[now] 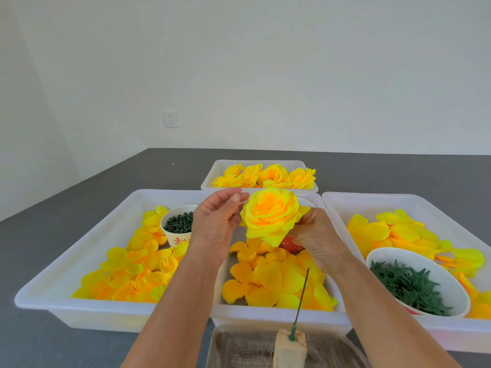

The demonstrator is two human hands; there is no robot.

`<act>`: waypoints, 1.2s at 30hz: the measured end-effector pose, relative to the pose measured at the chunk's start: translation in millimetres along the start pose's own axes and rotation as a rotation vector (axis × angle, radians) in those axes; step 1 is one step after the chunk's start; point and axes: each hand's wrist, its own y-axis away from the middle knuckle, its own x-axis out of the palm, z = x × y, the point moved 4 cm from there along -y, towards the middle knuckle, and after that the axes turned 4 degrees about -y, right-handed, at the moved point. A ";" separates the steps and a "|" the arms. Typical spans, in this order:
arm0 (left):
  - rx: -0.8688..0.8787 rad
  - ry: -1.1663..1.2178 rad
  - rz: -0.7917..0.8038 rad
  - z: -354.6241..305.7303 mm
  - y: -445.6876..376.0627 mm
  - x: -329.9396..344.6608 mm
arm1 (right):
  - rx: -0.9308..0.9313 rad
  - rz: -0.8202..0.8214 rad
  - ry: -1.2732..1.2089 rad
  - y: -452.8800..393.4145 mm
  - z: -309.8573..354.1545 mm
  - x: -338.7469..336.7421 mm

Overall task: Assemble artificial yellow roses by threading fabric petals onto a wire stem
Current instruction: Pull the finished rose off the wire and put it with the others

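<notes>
While both hands are raised above the middle tray (pixel 279 316), an assembled yellow rose (pixel 271 215) sits between them, its open face turned toward the camera. At the rose's left edge, the left hand (pixel 215 224) has its thumb and curled fingertips closed on an outer petal. Below and to the right of the rose, the right hand (pixel 318 237) has its fingers curled under the bloom; what exactly they grasp beneath the petals cannot be told.

Directly below the rose, the middle tray holds loose yellow petals (pixel 276 282). Nearer the camera than the rose, a thin wire stem (pixel 301 301) stands tilted, its green base set in a pale foam block (pixel 289 346) that rests in a clear shallow container (pixel 239 349). To the left of the rose, the left tray (pixel 79 264) holds more petals and a paper cup of dark green pegs (pixel 179 223). To the right of the rose, the right tray (pixel 372 203) holds petals and a white bowl of green calyx pieces (pixel 409 285). Beyond the rose, the far tray (pixel 212 176) contains several finished roses (pixel 265 175). All trays stand on a grey table (pixel 39 235), with a wall socket (pixel 170 119) on the white wall behind.
</notes>
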 end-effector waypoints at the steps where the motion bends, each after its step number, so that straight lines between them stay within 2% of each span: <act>1: 0.001 0.004 0.007 -0.5 0.3 0.4 | -0.002 -0.003 -0.007 0.0 0.7 -0.2; 4: 0.088 -0.110 -0.047 -4.1 1.8 -0.1 | 0.005 -0.023 0.002 0.2 -0.5 -0.9; 6: 0.127 -0.105 -0.069 -6.1 3.2 -0.2 | 0.039 -0.074 -0.002 -1.9 -2.9 -2.4; 9: 0.095 -0.043 -0.070 -5.6 4.0 -0.5 | 0.136 -0.151 -0.111 -5.6 -7.1 -5.2; 13: 0.054 -0.141 -0.151 -4.0 6.9 -0.3 | 0.167 -0.179 -0.189 -6.4 -3.8 -6.4; 18: 0.055 -0.267 -0.086 -5.7 11.0 6.0 | 0.112 -0.256 -0.022 -6.3 -0.9 -8.1; 22: 0.053 -0.266 -0.048 -3.6 9.5 7.4 | 0.102 -0.215 -0.020 -3.6 0.7 -4.8; 30: 0.033 -0.273 -0.069 0.3 4.4 1.8 | 0.068 -0.138 0.020 -3.4 0.7 -2.3; 36: -0.057 -0.255 -0.029 4.1 4.5 3.6 | 0.052 -0.143 -0.009 -2.5 0.9 -3.3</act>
